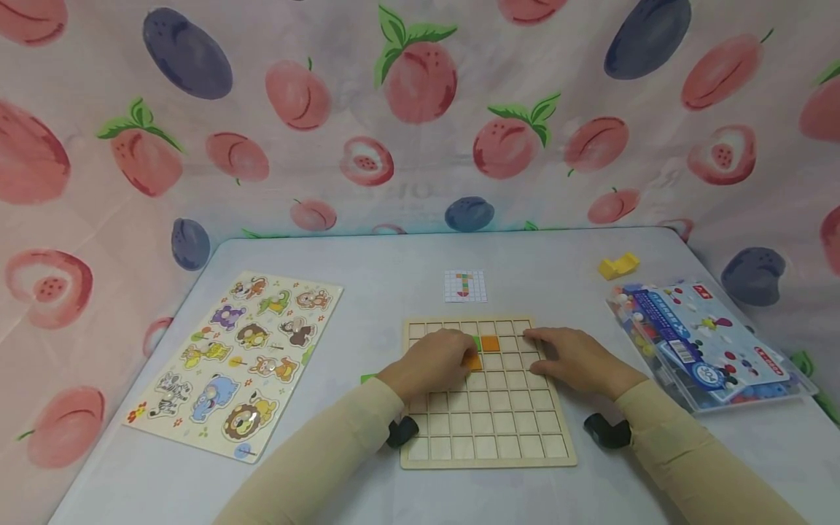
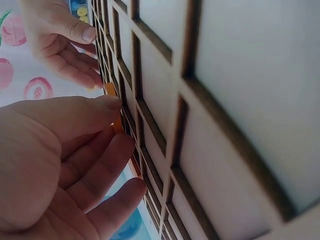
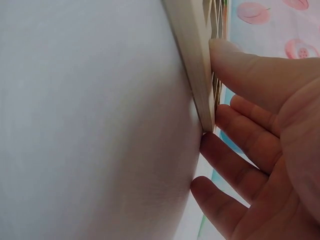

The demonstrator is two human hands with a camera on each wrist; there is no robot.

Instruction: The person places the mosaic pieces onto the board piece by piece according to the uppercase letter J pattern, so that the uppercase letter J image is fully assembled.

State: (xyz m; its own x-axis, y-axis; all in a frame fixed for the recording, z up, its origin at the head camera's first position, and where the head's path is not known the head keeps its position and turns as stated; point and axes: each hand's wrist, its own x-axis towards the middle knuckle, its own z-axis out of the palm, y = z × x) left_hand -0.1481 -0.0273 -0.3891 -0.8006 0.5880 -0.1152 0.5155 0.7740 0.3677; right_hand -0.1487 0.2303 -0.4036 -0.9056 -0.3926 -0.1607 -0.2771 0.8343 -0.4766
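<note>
A wooden grid board [image 1: 485, 450] lies flat on the table. Over its upper half, my left hand [image 1: 441, 359] pinches an orange square tile [image 1: 472, 362] between thumb and fingers. Just beyond it, another orange tile [image 1: 490, 343] sits in a cell, beside a green tile [image 1: 477, 341] partly hidden by the hand. My right hand [image 1: 577, 357] rests at the board's right edge with fingers spread. In the right wrist view, the thumb [image 3: 235, 65] touches the board's rim [image 3: 192, 65]. A small grid card [image 1: 465, 286] with a coloured figure lies behind the board.
An animal puzzle board [image 1: 239, 364] lies at the left. A clear plastic box [image 1: 709, 350] of colourful pieces stands at the right, with a yellow piece [image 1: 619, 266] behind it. Something green [image 1: 368, 378] shows beside the left sleeve.
</note>
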